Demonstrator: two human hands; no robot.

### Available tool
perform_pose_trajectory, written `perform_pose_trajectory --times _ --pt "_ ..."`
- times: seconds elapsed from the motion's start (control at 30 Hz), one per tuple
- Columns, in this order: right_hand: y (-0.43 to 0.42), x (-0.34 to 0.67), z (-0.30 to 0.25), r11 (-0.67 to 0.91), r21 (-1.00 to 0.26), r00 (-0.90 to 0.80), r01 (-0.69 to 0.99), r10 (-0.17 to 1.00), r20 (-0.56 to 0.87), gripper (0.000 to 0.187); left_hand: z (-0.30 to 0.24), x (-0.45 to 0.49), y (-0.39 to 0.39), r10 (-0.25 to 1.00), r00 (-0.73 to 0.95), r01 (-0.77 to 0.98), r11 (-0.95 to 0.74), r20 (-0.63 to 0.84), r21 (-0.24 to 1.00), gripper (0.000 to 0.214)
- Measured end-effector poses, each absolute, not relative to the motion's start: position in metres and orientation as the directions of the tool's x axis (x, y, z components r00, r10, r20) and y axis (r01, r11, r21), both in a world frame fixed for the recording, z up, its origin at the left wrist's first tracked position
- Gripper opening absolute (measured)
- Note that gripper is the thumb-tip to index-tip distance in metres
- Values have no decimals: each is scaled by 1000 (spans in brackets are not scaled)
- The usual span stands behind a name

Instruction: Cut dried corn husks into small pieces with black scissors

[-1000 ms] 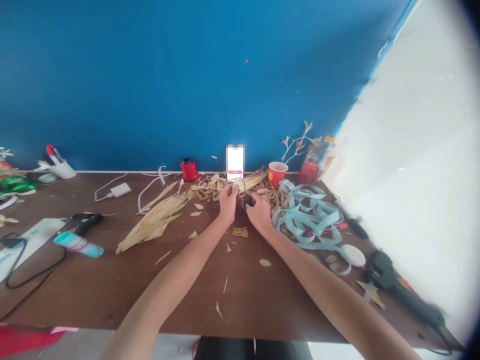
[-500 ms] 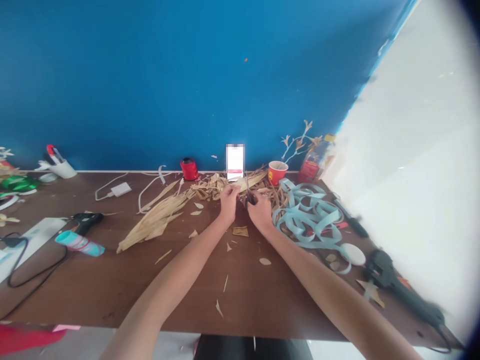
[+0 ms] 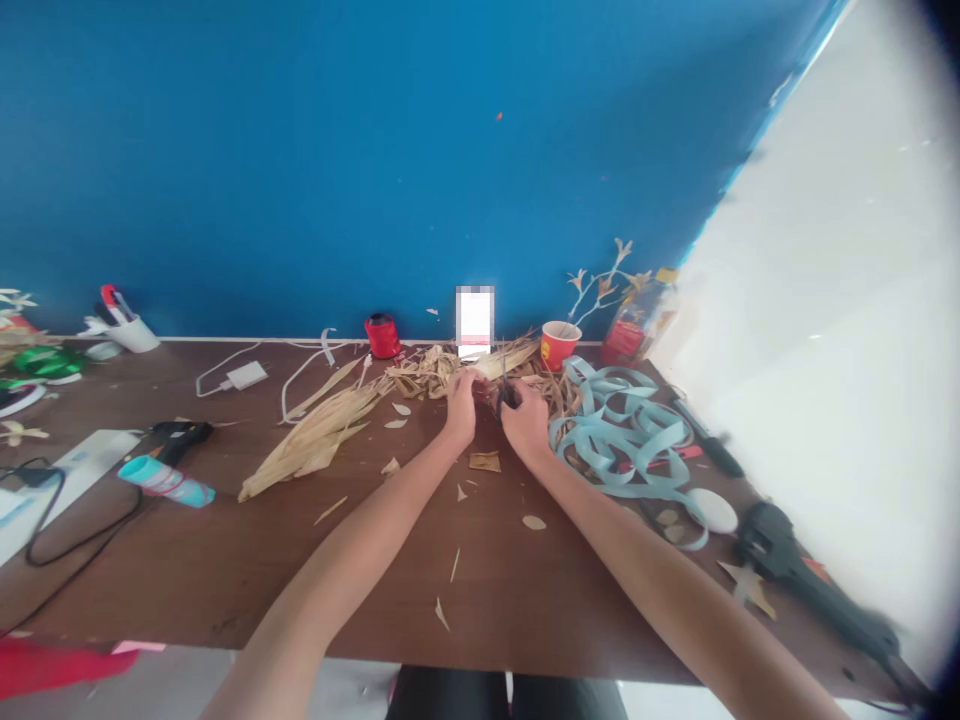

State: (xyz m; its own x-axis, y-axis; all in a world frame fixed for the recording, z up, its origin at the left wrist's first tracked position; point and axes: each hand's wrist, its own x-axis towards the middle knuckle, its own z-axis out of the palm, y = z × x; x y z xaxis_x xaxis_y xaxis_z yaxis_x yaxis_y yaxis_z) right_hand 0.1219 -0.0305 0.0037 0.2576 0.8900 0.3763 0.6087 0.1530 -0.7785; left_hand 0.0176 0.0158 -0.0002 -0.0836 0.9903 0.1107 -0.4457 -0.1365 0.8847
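Note:
My left hand (image 3: 460, 410) is closed in a pinch on a small piece of dried husk (image 3: 475, 377) near the middle back of the brown table (image 3: 225, 560). My right hand (image 3: 527, 424) is closed round the dark handles of scissors (image 3: 507, 395), whose blades point up toward the husk. The two hands are almost touching. A pile of dried husk strips (image 3: 322, 435) lies just left of and behind them, and small cut scraps (image 3: 484, 462) lie on the table below the hands.
A tangle of pale blue ribbon (image 3: 622, 440) lies right of my right hand. A red paper cup (image 3: 559, 345), red spool (image 3: 382, 336) and phone (image 3: 474, 320) stand at the blue wall. Glue guns (image 3: 795, 570) (image 3: 176, 438), a teal tube (image 3: 165, 481), charger (image 3: 245, 376) and cables (image 3: 67, 540).
Both hands have edged slightly away from me and closer together; the scissors have swung more upright against the husk piece. The view has shifted a little.

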Motion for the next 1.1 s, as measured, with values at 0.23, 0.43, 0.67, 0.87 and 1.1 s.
perform_pose_trajectory --times 0.23,0.43,0.67,0.87,1.1 --pt "-32 121 7 154 -805 304 573 872 383 30 2 19 14 986 -81 -404 -164 144 900 21" --pt "-32 122 5 150 -814 293 561 884 365 28 1 19 15 982 -87 -425 -186 165 886 29" --pt "-31 122 6 137 -801 263 583 901 346 25 -1 17 15 983 -61 -374 -182 172 909 34" --pt "-30 121 5 147 -768 210 623 915 346 19 -3 16 16 977 -86 -358 -211 193 910 32" --pt "-32 120 7 158 -774 174 613 929 327 21 -3 15 19 977 -106 -399 -214 187 892 29"
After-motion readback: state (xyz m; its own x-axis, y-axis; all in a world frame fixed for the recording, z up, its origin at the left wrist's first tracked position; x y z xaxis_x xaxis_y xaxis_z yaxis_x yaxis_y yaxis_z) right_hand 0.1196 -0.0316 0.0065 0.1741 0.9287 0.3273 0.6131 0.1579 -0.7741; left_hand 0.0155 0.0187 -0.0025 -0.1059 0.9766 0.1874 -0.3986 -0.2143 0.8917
